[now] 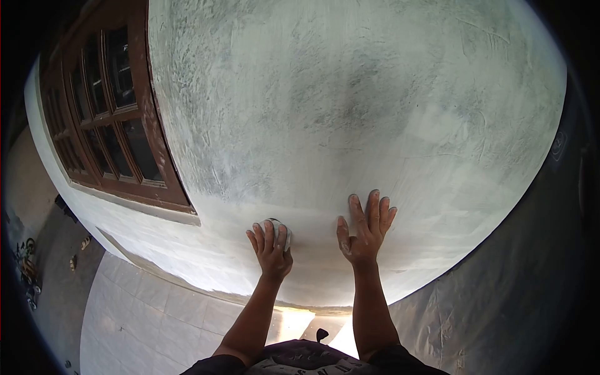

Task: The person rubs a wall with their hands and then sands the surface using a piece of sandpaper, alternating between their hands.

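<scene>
Pale plastered wall point(350, 100) fills the view, a brown window point(106, 112) at ten o'clock. Left hand point(270, 247) presses a pad point(279, 230) against it, grip closed around it; right hand point(365, 228), at three o'clock of the left, lies flat, fingers spread, holding nothing.

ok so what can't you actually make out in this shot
- Pad under the left hand, head view: the fingers cover most of it, so its material and shape are unclear.
- Right hand: the palm is pressed flat to the wall, so anything beneath it is hidden.
- Items on the ground at far left: too small and warped by the lens.
- Window: panes dark, and its top is cut off by the frame edge.
</scene>
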Motion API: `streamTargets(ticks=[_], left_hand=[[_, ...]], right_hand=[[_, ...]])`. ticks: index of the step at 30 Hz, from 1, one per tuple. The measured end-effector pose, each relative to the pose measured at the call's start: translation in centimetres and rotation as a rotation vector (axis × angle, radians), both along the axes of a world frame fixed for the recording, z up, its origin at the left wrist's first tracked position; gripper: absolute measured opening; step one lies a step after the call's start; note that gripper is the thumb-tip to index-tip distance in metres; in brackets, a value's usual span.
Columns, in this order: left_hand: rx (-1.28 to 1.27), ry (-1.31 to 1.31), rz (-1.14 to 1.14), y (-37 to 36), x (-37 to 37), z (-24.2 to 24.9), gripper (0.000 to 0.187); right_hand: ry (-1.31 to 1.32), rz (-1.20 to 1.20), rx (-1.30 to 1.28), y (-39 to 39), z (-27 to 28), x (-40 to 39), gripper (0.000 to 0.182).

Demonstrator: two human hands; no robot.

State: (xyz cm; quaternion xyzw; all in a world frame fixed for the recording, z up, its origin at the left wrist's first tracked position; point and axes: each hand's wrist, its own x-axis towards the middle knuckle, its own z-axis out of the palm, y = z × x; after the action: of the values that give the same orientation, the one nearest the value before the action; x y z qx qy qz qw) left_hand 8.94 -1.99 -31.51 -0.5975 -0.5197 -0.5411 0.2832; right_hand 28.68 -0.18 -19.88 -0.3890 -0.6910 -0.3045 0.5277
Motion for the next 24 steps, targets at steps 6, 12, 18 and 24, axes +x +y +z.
streamTargets(ticks=[6, 12, 18, 24], left_hand=[[0.034, 0.049, -0.032, 1.8, 0.2, 9.9, 0.042], [0.006, 0.076, 0.018, 1.5, 0.1, -0.8, 0.043], [0.013, 0.016, 0.001, 0.5, 1.8, 12.9, 0.045], [0.075, 0.091, 0.023, 1.9, 1.5, -0.2, 0.049]], right_hand=[[0.025, 0.006, -0.018, 0.4, -0.6, -0.1, 0.045], [0.003, -0.002, -0.021, 0.1, -0.6, 0.0, 0.047], [0.032, -0.002, -0.057, -0.1, -1.1, 0.2, 0.044], [0.014, -0.009, -0.024, 0.2, -1.1, 0.1, 0.045]])
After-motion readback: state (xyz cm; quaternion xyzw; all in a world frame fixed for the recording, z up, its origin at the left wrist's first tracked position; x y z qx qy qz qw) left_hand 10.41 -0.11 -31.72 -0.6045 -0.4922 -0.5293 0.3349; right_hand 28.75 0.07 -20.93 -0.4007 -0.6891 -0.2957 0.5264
